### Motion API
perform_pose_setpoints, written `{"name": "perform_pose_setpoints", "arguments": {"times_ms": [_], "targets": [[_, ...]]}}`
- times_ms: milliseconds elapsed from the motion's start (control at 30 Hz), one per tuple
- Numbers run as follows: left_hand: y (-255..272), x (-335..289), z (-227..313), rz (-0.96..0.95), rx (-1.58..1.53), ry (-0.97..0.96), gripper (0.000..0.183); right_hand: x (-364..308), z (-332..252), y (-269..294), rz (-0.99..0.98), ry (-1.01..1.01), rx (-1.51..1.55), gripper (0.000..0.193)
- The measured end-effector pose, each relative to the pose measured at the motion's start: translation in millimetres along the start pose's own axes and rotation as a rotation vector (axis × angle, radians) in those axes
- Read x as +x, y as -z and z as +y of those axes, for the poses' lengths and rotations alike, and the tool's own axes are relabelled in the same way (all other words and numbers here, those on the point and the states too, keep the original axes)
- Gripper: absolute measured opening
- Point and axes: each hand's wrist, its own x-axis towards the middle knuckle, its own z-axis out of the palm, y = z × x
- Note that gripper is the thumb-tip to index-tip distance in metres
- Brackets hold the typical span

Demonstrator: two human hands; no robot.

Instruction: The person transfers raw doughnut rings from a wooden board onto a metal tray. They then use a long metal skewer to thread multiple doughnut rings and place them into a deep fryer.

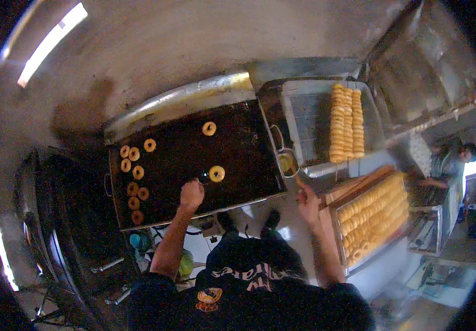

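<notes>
- While the left hand (192,194) is closed in a fist near the front edge of the dark fryer vat (232,193), it grips a thin stick (205,177) whose long axis runs from the fist up and to the right, its far tip touching a pale ring doughnut (216,174).
- That doughnut floats flat near the middle of the oil, hole facing up; another pale one (209,128) lies well apart toward the far edge.
- Browner doughnuts (134,182) float in a loose column at the vat's left end.
- From the lower edge the left forearm reaches up, wrist straight, knuckles over the oil.
- Beside the vat's right corner, the right hand (307,201) is raised and closed on a second thin stick (297,179) pointing up and left; its tip is too small to place.
- Behind it, a wire draining rack (309,116) holds doughnuts packed in upright rows (346,122).
- To the right, a tray (334,207) holds diagonal doughnut rows (375,212).
- Another person (447,163) stands at the far right.
</notes>
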Motion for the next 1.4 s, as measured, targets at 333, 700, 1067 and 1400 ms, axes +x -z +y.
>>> {"name": "perform_pose_setpoints", "arguments": {"times_ms": [333,700,1067,1400], "targets": [[56,126,-28,0.208,-0.144,-0.017,0.019,21,-79,-3,-0.322,-0.01,-0.966,0.023],[27,237,-88,0.205,-0.046,0.032,0.025,-20,-98,-6,-0.298,-0.011,-0.937,0.021],[49,149,-70,0.242,-0.022,0.103,0.022,43,-28,6,-0.459,0.116,-0.845,0.024],[67,143,-45,0.216,-0.091,0.058,0.024,127,131,-113,-0.336,0.205,-0.7,0.043]]}}
